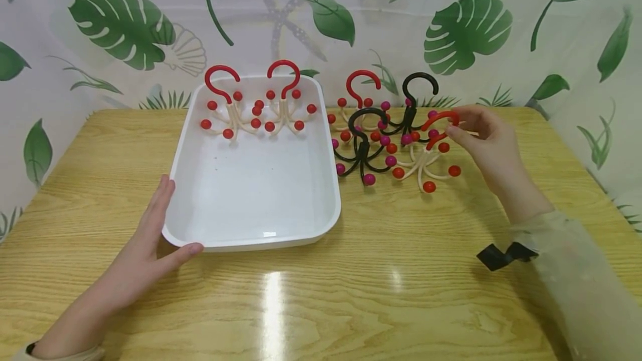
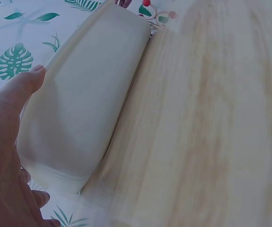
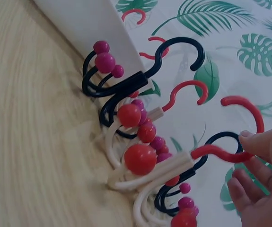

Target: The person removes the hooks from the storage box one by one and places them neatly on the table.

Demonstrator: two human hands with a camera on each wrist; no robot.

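My right hand point(image 1: 489, 141) pinches the red hook of a cream multi-armed hook hanger point(image 1: 425, 163) between thumb and fingers. Red balls tip its arms, which are low over the wooden table; whether they touch it I cannot tell. In the right wrist view, the right hand point(image 3: 266, 175) is on that red hook point(image 3: 221, 152). My left hand point(image 1: 137, 255) rests against the near left corner of a white tray point(image 1: 251, 247), thumb at the front rim and extended fingers along the side. Two cream hangers with red hooks, the left hanger point(image 1: 232, 116) and right hanger point(image 1: 283, 113), stand at the tray's far end.
Right of the tray stand a near black hanger point(image 1: 362, 152) and a far black hanger point(image 1: 410, 116), both with magenta balls. Another red-hooked hanger point(image 1: 360, 85) is behind them, partly hidden. A leaf-patterned cloth point(image 1: 381, 27) rises behind the table point(image 1: 401, 294).
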